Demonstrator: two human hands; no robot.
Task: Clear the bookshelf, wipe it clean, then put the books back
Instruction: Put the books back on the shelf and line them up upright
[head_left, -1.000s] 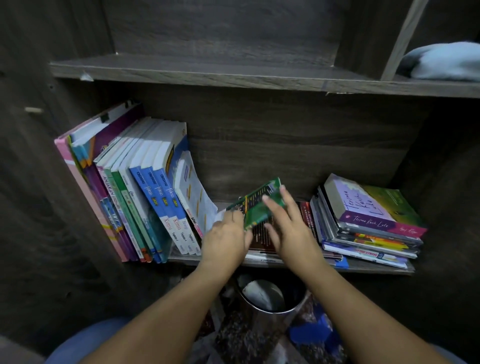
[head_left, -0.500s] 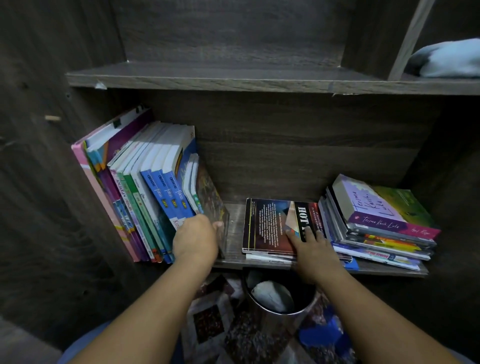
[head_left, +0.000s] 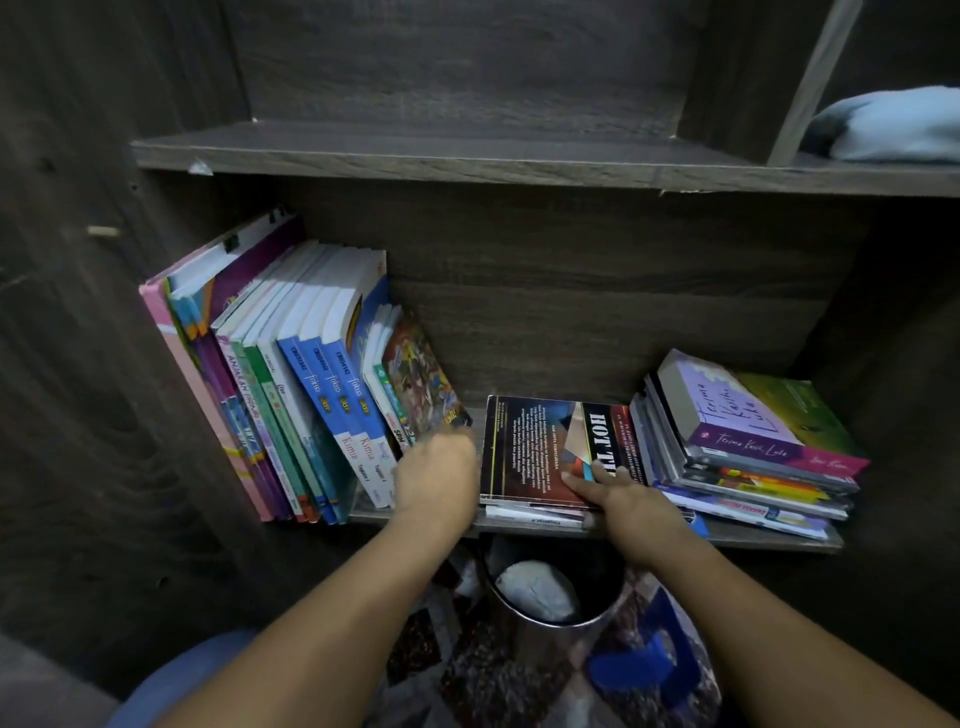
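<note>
Lower shelf (head_left: 769, 540); landmark: dark flat book (head_left: 524, 447) at its middle
- Left of it: row of leaning books (head_left: 311, 389); left hand (head_left: 436, 478) at the row's foot, blurred, grip cannot be told
- On it: right hand (head_left: 634, 512), fingers laid flat, grasping nothing
- Right of it: flat pile (head_left: 753, 441)
- Judged: restocking partly done, flat books likely left to stand; wiping unconfirmed

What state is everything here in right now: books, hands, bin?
Leaning books: upright, tilted left against the side wall.
Colourful book: last in that row, leaning on it.
Dark book: lying flat on thinner books.
Right stack: piled flat, untidy.
Left hand: at the row's foot, blurred; grip unclear.
Right hand: straight fingers on the dark book.
Bin: open, something white inside.
</note>
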